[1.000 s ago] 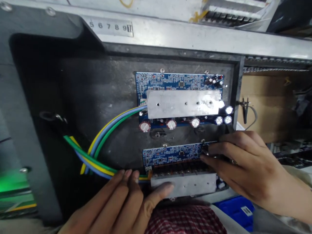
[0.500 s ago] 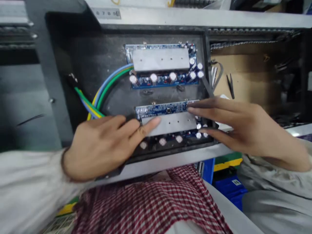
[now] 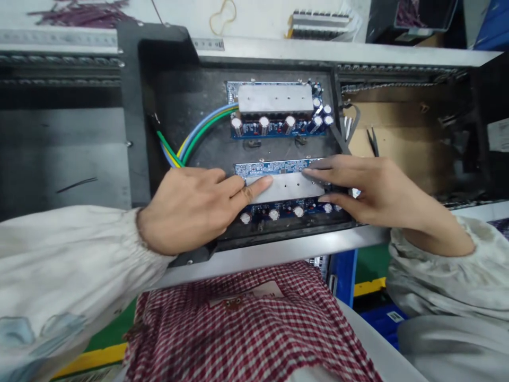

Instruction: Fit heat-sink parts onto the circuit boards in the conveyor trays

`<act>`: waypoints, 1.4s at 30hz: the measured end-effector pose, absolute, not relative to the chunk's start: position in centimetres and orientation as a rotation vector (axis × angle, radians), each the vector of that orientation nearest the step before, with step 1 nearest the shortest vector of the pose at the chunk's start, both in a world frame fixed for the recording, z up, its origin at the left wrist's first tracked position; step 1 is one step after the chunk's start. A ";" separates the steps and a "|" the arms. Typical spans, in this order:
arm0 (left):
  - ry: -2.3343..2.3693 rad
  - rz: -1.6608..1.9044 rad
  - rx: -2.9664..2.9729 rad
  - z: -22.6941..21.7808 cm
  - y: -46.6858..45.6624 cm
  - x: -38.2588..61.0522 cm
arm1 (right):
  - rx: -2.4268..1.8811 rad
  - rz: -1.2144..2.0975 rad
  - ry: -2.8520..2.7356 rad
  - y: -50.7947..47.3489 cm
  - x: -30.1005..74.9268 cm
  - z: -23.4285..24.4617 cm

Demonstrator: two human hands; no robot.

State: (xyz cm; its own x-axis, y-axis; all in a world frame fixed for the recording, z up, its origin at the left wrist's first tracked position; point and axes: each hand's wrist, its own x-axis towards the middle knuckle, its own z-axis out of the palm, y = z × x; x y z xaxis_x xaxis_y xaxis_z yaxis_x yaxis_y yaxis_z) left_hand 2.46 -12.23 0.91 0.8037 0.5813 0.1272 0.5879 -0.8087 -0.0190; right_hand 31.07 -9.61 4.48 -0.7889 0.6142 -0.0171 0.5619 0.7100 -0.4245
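Note:
The lower blue circuit board (image 3: 260, 168), topped by a flat silver heatsink plate (image 3: 284, 190), lies in a black tray (image 3: 199, 85). My left hand (image 3: 194, 209) is at its left end, one finger stretched onto the plate and the others curled at the board's edge. At the right end, my right hand (image 3: 358, 185) has its fingers on the upper side and its thumb by the lower side, gripping the board. An upper circuit board (image 3: 274, 130) with a similar plate and round capacitors sits above. Green, blue and yellow wires (image 3: 202, 127) run from it, passing behind my left hand.
Black tweezers (image 3: 373, 142) lie on brown cardboard (image 3: 397, 116) to the right. A metal rail (image 3: 278, 249) runs along the near side. Beyond the far rail are purple-red strips (image 3: 83, 13), a rubber band (image 3: 222, 18) and a connector strip (image 3: 318, 24).
The camera view has shifted, so the tray appears farther right and more of the far bench shows. Both hands stay on the lower board, with little change in their grip.

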 end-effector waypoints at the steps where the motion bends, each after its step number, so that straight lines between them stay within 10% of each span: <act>1: -0.941 -0.189 -2.928 0.9 -12.2 2.4 | -0.956 0.626 -2.788 -9.6 31.1 4.4; 42: -0.966 0.282 -3.172 1.4 -11.4 3.0 | -0.747 0.133 -2.967 -9.8 29.3 2.9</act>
